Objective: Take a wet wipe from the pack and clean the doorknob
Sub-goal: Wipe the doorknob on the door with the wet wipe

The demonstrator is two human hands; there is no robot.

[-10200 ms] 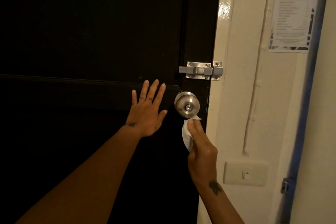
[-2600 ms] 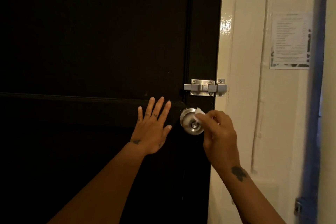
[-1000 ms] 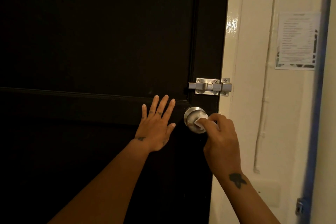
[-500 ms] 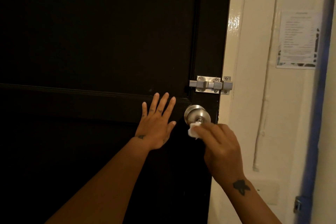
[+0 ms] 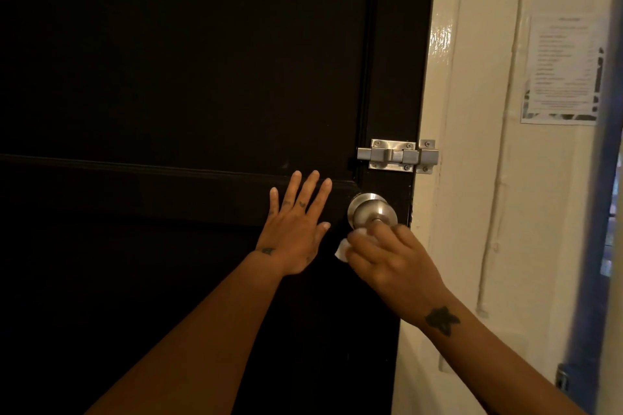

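A round silver doorknob (image 5: 370, 210) sits near the right edge of a dark door (image 5: 188, 84). My right hand (image 5: 392, 258) is closed around a white wet wipe (image 5: 344, 248) and presses it against the underside of the knob; most of the wipe is hidden by my fingers. My left hand (image 5: 294, 227) lies flat on the door just left of the knob, fingers spread and holding nothing. The pack of wipes is out of view.
A silver slide bolt (image 5: 397, 156) is mounted above the knob, bridging door and cream frame (image 5: 448, 111). A printed paper notice (image 5: 561, 69) hangs on the wall at the right. A blue vertical edge (image 5: 593, 212) runs down the far right.
My right hand has slid the wipe from the front face of the knob down to its underside. My left hand has stayed flat on the door.
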